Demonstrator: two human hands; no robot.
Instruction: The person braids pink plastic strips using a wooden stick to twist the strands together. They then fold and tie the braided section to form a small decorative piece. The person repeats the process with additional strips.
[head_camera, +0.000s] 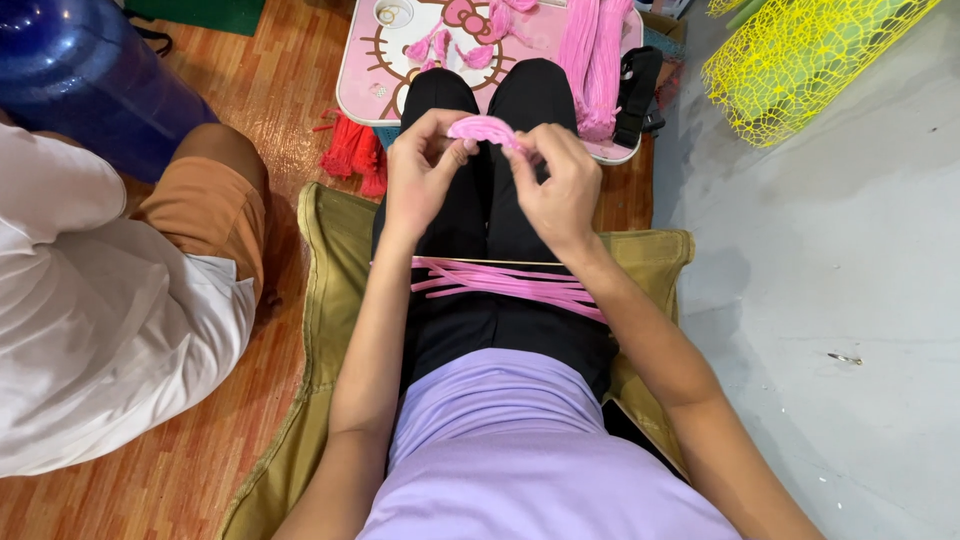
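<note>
Left hand (425, 170) and right hand (560, 185) raised together above the black-trousered knees, fingers closed from either end on a small curved bundle of pink strands (485, 128), bent into an arch between the fingertips. Across the lap, loose flat pink strips (505, 282) lying over the black fabric, just under both forearms. Beyond the knees, a low pink cartoon-cat table (365, 85) carrying small pink petal-like pieces (440, 45) and a long hank of pink cord (592, 60). Beside the table's left corner, a red tassel bundle (355, 155) on the wooden floor. At far left, another person in a white shirt (90, 320). At upper right, yellow mesh netting (800, 55).
</note>
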